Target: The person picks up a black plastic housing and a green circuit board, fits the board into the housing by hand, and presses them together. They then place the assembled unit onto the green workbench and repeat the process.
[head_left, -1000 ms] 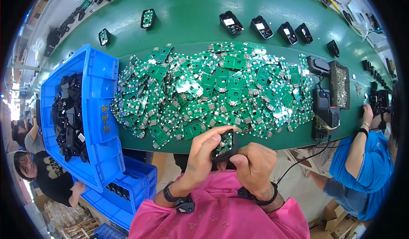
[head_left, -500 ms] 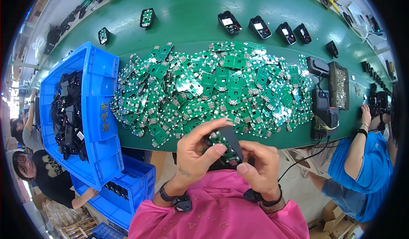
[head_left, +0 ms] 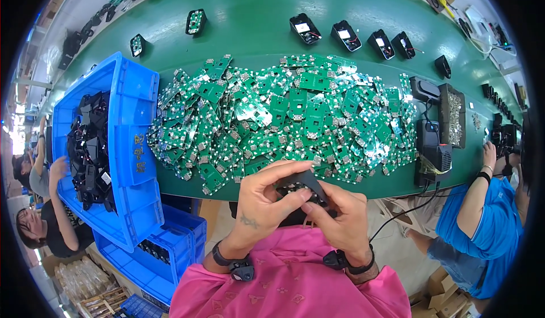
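Note:
Both hands hold one black plastic housing (head_left: 307,180) just in front of the table's near edge. My left hand (head_left: 262,196) wraps round its left side, forefinger along the top and thumb at the opening. My right hand (head_left: 343,215) grips the right side, its thumb pressed near the left thumb at the opening. Part of a circuit board shows inside the housing; fingers hide the rest. Right behind my hands spreads a large heap of green circuit boards (head_left: 277,109).
A blue crate (head_left: 134,153) of black housings stands left, above another blue crate (head_left: 184,233). Open housings (head_left: 346,36) lie along the far side of the green table (head_left: 244,23). Right are a black device (head_left: 434,153) and a tray of small metal parts (head_left: 452,116). People sit at both sides.
The housing has tilted, so less of its circuit board shows. My right thumb has moved up and left onto the opening. At left, a person's hand has risen beside the upper crate.

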### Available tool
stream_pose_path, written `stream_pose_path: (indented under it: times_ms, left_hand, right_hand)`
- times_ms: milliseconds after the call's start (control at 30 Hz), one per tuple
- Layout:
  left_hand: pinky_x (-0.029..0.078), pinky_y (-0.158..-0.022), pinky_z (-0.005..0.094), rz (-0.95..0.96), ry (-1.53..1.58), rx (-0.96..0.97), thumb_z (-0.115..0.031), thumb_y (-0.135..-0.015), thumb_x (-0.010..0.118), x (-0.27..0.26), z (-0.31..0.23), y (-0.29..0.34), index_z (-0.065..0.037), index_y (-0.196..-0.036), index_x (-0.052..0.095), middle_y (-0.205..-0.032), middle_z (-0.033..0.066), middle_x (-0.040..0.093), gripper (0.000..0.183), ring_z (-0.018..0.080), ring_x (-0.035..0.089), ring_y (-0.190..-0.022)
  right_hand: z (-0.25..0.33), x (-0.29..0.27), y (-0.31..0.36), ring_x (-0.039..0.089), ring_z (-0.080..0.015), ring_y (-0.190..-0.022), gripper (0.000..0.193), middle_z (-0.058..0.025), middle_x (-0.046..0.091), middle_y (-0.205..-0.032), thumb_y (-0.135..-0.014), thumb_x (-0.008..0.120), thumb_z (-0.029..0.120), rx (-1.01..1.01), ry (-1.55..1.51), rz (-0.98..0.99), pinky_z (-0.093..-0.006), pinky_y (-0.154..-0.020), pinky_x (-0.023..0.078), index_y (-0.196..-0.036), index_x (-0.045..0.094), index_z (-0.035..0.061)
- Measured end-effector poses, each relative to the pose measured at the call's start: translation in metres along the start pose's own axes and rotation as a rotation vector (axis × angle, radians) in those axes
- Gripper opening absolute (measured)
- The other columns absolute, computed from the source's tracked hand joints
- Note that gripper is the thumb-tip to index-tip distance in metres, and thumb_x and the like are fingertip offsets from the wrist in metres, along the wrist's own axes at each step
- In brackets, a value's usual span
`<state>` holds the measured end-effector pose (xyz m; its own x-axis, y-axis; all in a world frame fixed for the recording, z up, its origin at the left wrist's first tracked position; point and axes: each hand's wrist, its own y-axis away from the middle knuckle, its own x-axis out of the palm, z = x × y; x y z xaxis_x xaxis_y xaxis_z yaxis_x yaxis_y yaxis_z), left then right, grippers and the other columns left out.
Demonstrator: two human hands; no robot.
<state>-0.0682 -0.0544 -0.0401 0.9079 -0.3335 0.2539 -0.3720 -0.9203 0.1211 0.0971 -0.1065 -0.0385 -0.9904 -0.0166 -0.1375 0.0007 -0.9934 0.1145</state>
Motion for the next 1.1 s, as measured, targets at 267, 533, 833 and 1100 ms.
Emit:
stream_pose_path:
  times_ms: [267, 533, 833, 1100]
  left_hand:
    - [0.053, -0.083, 0.0274, -0.1, 0.052, -0.136, 0.005, -0.08, 0.071, 0.007, -0.005, -0.001, 0.007, -0.118, 0.065, -0.113, 0.0157, 0.065, 0.038, 0.0169, 0.064, -0.099]
    - [0.055, -0.078, 0.0279, 0.039, -0.544, 0.443, 0.007, -0.071, 0.074, 0.005, -0.011, 0.002, -0.005, -0.115, 0.071, -0.118, 0.0182, 0.063, 0.046, 0.0214, 0.067, -0.094]
    - [0.054, -0.087, 0.0339, 0.162, -0.553, 0.432, -0.005, -0.072, 0.081, -0.012, -0.029, -0.009, -0.005, -0.12, 0.069, -0.123, 0.0184, 0.061, 0.05, 0.0285, 0.066, -0.102]
    - [0.05, -0.093, 0.0405, -0.127, -0.862, 0.371, -0.031, -0.066, 0.09, 0.003, -0.038, -0.029, -0.004, -0.147, 0.029, -0.143, 0.0199, 0.034, 0.105, 0.0362, 0.055, -0.115]
  right_hand:
    - [-0.002, 0.001, -0.002, 0.068, -0.0117, -0.063, 0.034, -0.01, 0.071, -0.081, -0.085, 0.071, 0.0, 0.087, -0.055, 0.002, -0.0222, -0.055, 0.052, -0.117, 0.064, -0.0074]
    - [-0.03, -0.002, -0.014, 0.066, -0.0133, -0.095, 0.031, -0.0113, 0.07, -0.104, -0.085, 0.065, -0.009, -0.079, -0.364, 0.089, -0.0258, -0.081, 0.055, -0.115, 0.066, -0.0062]
    - [-0.027, 0.006, -0.017, 0.066, -0.014, -0.095, 0.029, -0.0096, 0.069, -0.102, -0.085, 0.066, -0.008, -0.029, -0.407, 0.055, -0.0261, -0.082, 0.054, -0.114, 0.065, -0.0066]
    - [0.004, 0.024, -0.042, 0.066, -0.0118, -0.076, 0.029, -0.0096, 0.07, -0.089, -0.083, 0.075, 0.002, -0.108, -0.093, -0.207, -0.026, -0.065, 0.053, -0.11, 0.066, -0.0048]
